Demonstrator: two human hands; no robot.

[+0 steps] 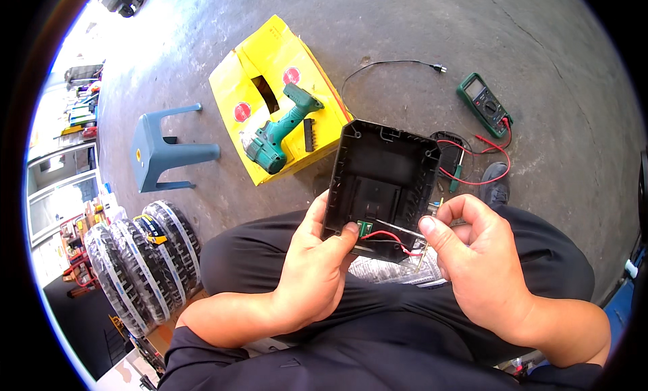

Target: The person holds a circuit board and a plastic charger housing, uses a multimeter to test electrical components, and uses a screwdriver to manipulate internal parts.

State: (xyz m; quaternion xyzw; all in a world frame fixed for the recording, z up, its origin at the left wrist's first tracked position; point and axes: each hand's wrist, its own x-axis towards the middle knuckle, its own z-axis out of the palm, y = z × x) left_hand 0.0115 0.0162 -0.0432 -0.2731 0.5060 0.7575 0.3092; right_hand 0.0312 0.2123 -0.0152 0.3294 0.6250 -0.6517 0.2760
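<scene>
My left hand (320,256) grips a black plastic housing (385,155) by its lower left edge, open side up. Its thumb rests beside a small green circuit board (365,229) inside the housing. Red and black wires (386,236) run from the board toward the housing's lower right corner. Between thumb and bent fingers, my right hand (472,249) pinches a thin metal tool (401,228), whose tip reaches toward the board. The tool's exact kind is hard to make out. The housing sits above my lap, tilted slightly.
Ahead, a yellow box (297,60) carries a green cordless power tool (280,131) and a small black strip (309,134). A blue stool (158,151) lies on its side at left, near wrapped tires (145,263). A green multimeter (484,102) with red leads lies right, near a plug cable (398,62).
</scene>
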